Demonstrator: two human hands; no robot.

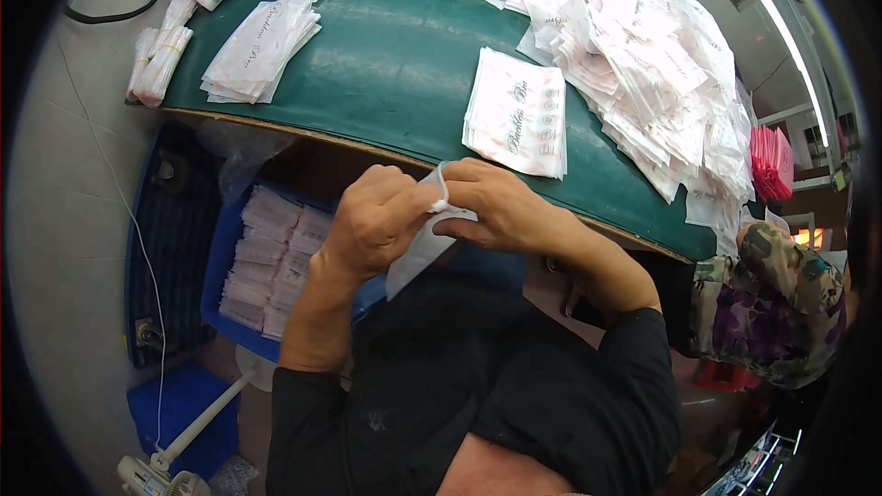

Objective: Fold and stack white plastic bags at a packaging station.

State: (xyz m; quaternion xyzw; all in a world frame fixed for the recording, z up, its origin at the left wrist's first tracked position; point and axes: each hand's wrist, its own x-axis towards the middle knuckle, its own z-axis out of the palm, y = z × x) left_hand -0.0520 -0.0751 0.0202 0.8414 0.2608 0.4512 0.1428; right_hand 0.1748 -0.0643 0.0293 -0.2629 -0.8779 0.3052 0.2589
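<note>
Two hands (377, 211) (503, 205) on one bag (415, 262) (whitish)

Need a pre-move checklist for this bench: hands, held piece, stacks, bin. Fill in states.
1. Left hand gripping the white piece: ok.
2. Right hand on the same piece: ok.
3. Anything inside that piece: cannot tell.
4. Large bag pile on green table neatly squared: not ok, loose and overlapping.
5. Blue bin holding packets: ok.
</note>
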